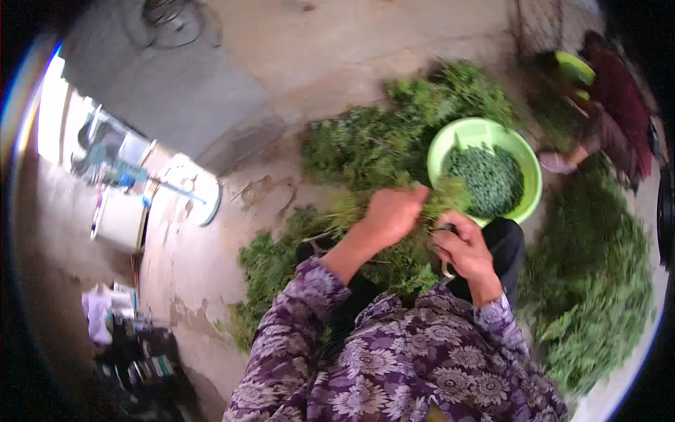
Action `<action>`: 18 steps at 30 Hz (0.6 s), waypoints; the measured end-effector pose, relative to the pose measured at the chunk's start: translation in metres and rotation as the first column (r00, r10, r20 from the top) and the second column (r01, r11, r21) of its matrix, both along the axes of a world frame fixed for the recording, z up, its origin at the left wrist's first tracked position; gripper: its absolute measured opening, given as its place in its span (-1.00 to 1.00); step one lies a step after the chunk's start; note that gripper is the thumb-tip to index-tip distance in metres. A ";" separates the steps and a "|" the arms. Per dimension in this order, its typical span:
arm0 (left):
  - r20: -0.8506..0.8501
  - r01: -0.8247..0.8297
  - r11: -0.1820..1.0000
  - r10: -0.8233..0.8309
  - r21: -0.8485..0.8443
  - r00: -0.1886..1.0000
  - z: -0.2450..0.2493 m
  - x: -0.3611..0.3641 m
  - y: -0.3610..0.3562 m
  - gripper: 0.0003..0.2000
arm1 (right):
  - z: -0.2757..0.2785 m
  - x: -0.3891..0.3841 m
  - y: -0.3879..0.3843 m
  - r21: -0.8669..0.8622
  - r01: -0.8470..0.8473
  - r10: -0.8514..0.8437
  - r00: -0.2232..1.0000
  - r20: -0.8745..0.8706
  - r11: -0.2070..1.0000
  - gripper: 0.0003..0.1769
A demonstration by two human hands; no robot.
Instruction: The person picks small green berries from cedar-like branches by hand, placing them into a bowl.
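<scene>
My left hand (pixel 395 214) is closed around a leafy green branch (pixel 450 195), whose feathery tip reaches out toward the basin. Close by on the right, my right hand (pixel 464 246) has its fingers curled together. A dark curved edge shows at those fingers and a thin pale strip below them, too blurred to name. Just beyond both hands stands a light green plastic basin (pixel 536 184), holding a heap of small green pieces (pixel 485 176). More cut greenery (pixel 404 271) lies over my lap and beneath my forearms.
Piles of leafy branches lie behind the basin (pixel 365 144) and at the right (pixel 590 295). Another person (pixel 622 105) in dark red sits at the upper right. A pedestal fan (pixel 126 169) and dark clutter (pixel 144 359) stand at the left.
</scene>
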State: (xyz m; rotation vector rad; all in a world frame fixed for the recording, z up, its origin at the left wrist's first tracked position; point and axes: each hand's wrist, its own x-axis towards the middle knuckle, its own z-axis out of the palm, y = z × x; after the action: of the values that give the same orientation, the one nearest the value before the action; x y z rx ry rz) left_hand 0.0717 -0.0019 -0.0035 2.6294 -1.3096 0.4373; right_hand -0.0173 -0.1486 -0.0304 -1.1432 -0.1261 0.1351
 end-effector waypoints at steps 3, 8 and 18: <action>-0.084 0.018 0.998 -0.013 0.061 0.996 0.002 0.003 -0.008 -0.80 | 0.007 -0.006 -0.002 -0.033 0.123 -0.125 0.991 -0.053 0.992 -0.92; 0.066 -0.086 0.996 0.084 0.028 0.994 -0.002 0.021 -0.012 -0.86 | 0.043 -0.027 -0.015 0.044 -0.080 0.081 0.996 -0.033 0.996 -0.95; -0.779 -0.496 0.724 -0.090 -0.479 0.621 0.015 0.018 0.017 -0.83 | 0.040 0.060 -0.084 -0.467 0.873 -0.444 0.478 0.758 0.143 -0.67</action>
State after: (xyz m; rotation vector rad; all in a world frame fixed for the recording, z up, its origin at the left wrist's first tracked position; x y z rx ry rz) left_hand 0.0897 0.0155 0.0115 1.9360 -0.4008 -0.1950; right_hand 0.0423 -0.2326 0.0094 -2.1177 0.1088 -1.1103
